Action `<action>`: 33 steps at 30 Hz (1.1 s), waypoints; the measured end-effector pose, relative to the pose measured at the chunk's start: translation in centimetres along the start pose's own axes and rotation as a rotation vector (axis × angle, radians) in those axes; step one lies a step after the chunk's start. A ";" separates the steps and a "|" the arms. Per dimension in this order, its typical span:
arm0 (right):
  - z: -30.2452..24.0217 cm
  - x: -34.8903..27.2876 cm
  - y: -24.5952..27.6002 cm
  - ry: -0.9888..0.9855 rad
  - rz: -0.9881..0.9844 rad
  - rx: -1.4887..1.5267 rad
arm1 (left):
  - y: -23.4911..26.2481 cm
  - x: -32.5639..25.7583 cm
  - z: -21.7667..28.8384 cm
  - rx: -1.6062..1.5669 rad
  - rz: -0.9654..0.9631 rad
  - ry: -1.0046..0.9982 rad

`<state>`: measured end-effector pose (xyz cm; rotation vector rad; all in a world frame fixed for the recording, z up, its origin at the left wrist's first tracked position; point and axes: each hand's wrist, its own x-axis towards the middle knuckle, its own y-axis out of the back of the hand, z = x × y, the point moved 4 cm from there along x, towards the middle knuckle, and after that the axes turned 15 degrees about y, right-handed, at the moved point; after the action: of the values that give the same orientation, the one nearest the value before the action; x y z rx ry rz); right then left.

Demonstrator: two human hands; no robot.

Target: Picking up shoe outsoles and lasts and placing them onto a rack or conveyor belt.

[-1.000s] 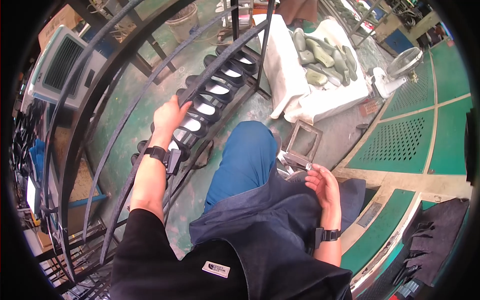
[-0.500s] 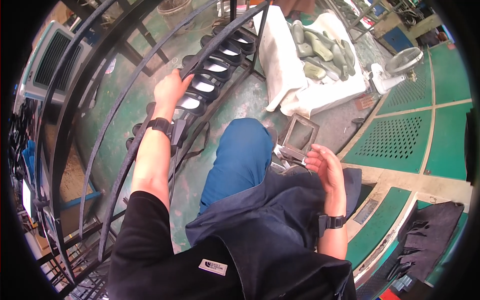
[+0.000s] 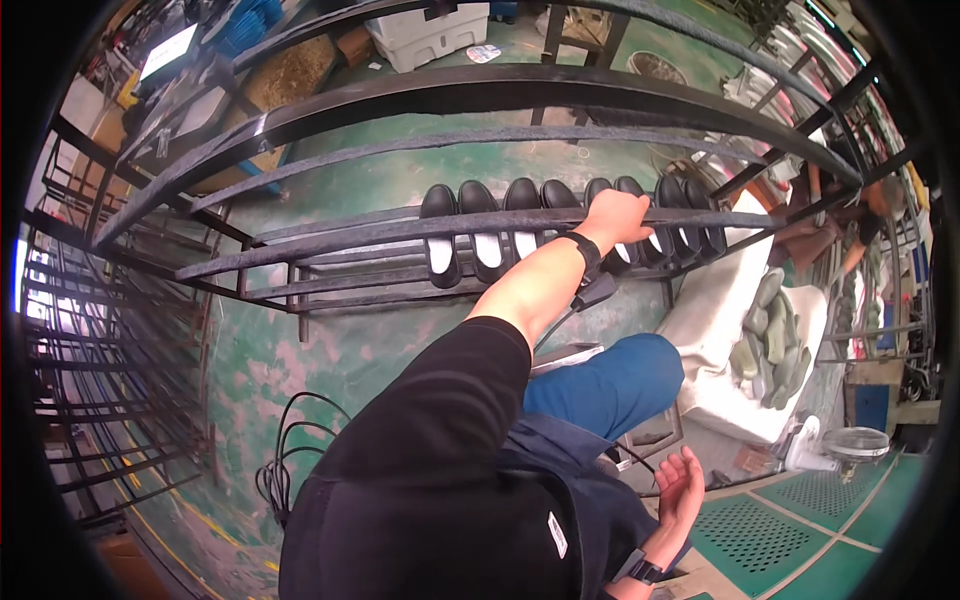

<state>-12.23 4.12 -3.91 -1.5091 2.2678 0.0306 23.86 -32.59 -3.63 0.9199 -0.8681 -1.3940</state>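
Note:
My left hand (image 3: 616,216) reaches forward and is closed over the dark upper rail (image 3: 380,231) of a metal shoe rack, its far fingers partly hidden. Below and behind that rail, a row of black slip-on shoes (image 3: 478,207) with white insoles rests on the lower bars, toes pointing away from me. Several stand left of my hand, and others (image 3: 676,205) sit to its right. My right hand (image 3: 680,488) is raised beside my blue-trousered leg, palm up, fingers apart and slightly curled, holding nothing.
Right of the rack, a white cloth-covered container (image 3: 705,325) holds green shoe lasts (image 3: 768,340). A white fan (image 3: 852,443) and green perforated panels (image 3: 765,540) lie at lower right. Black cables (image 3: 278,485) hang at left. Beyond the rack is a pale crate (image 3: 428,38).
My view has turned left, so the rack now runs across the picture. My left hand remains on the rail; my right hand stays open and raised.

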 end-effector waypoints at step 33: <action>-11.9 -65.7 48.1 -0.518 1.905 -0.921 | -1.7 -18.6 8.0 -0.155 -0.079 -0.613</action>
<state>-37.29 78.73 20.00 0.9253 2.2736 1.7748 15.74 -14.10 -1.29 0.4055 -1.1615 -1.8230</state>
